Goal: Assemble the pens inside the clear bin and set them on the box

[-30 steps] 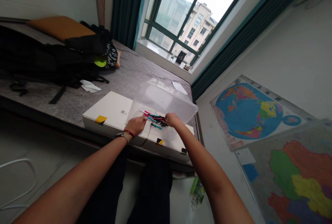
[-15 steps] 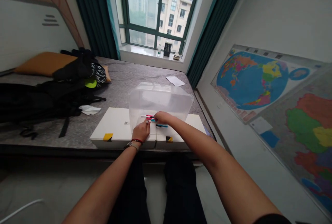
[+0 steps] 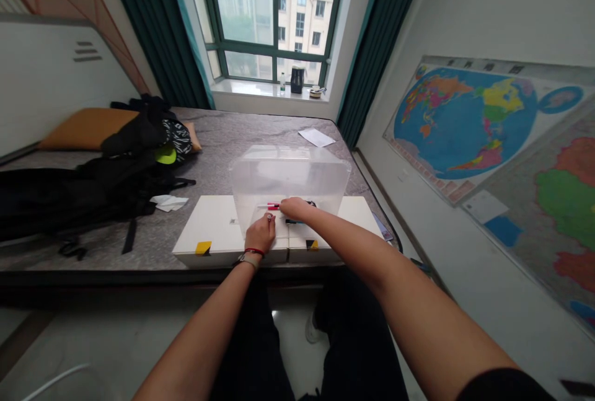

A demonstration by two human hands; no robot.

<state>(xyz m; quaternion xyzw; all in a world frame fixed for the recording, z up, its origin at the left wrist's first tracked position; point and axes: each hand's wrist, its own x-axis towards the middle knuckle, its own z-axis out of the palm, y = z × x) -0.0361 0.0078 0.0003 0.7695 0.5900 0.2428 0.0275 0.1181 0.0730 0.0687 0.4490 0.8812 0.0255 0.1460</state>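
Observation:
A clear plastic box (image 3: 288,175) stands on two flat white boxes (image 3: 209,230) at the bed's near edge. A bunch of coloured pens (image 3: 271,206) lies just in front of the clear box. My right hand (image 3: 294,207) is closed over the pens, fingers curled down on them. My left hand (image 3: 261,233) is closed too, pinching a small pen end at its fingertips, close beside the right hand. A red band and a watch sit on my left wrist.
Black bags and clothes (image 3: 93,178) and an orange pillow (image 3: 79,128) cover the bed's left part. Folded white paper (image 3: 170,202) lies by the boxes, another sheet (image 3: 316,137) at the far side. Maps (image 3: 465,122) hang on the right wall. A window (image 3: 272,17) is ahead.
The view has swung level and moved slightly closer. My hands have stayed at the pens, the right one gathering them in toward the clear box; fewer pens show loose.

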